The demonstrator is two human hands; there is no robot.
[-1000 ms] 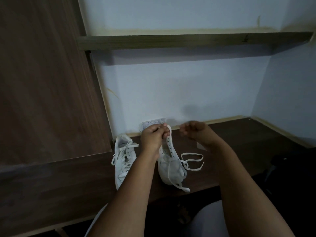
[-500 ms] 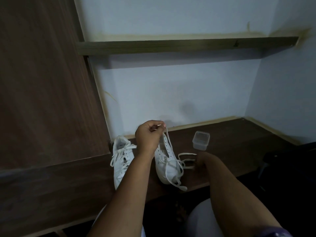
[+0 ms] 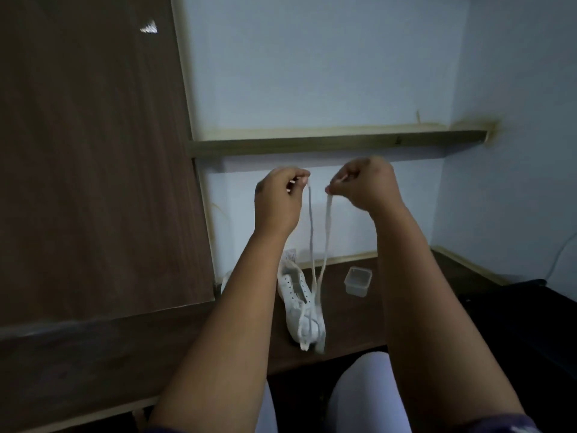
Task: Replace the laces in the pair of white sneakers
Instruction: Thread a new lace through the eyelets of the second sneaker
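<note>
A white sneaker lies on the dark wooden desk, toe toward me. A white lace runs up from its lower eyelets in two strands. My left hand pinches the end of the left strand and my right hand pinches the end of the right strand, both raised high above the shoe, just below the shelf. Only a sliver of the second white sneaker shows; my left forearm hides the rest.
A small clear plastic container stands on the desk right of the sneaker. A wooden shelf crosses the wall above my hands. A dark wood panel fills the left side. My knees show below the desk edge.
My right hand took the loose lace end from the desk and rose. Both hands lifted the lace ends high, drawing the strands taut. The camera tilted upward.
</note>
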